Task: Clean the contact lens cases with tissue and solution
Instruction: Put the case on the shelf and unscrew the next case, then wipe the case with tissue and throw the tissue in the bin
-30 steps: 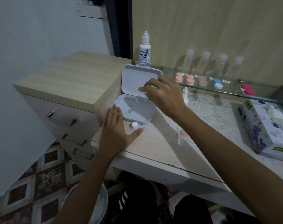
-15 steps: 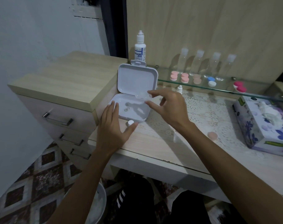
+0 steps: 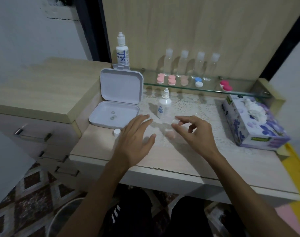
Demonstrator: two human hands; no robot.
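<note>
The left hand [image 3: 134, 137] is hovering palm-down over the pale wooden desk top [image 3: 163, 161], its fingers spread and holding nothing. The right hand [image 3: 195, 132] is hanging just beside it, fingers loosely curled with thumb and forefinger drawn close together; whether anything is pinched between them cannot be told, as the tips are blurred.

Between the two hands, a small translucent contact lens case with a pale pink cap [image 3: 170, 133] is lying on the desk, blurred and partly veiled by the right hand's shadow. Just beyond the gap between the hands, a small white dropper bottle of solution [image 3: 164, 106] is standing upright on the lacy white mat [image 3: 193, 105], crowding the space ahead of the right hand's fingertips. Touching distance to the outer side of the left hand, a small white round cap [image 3: 116, 132] is sitting on the desk. Beyond the left hand, a white plastic hinged box [image 3: 118, 101] is lying open, its lid leaning upright, with a few small ring-like bits in its tray.

Well out past the right hand, a purple flowered tissue box [image 3: 253, 124] is resting with a white tissue poking from its top. Farther beyond both hands, a glass shelf [image 3: 205, 90] is carrying pink, peach, blue-and-white and red lens cases in a row, with four clear bottles behind them and a taller white eye-solution bottle [image 3: 122, 50] at the left-hand end.
</note>
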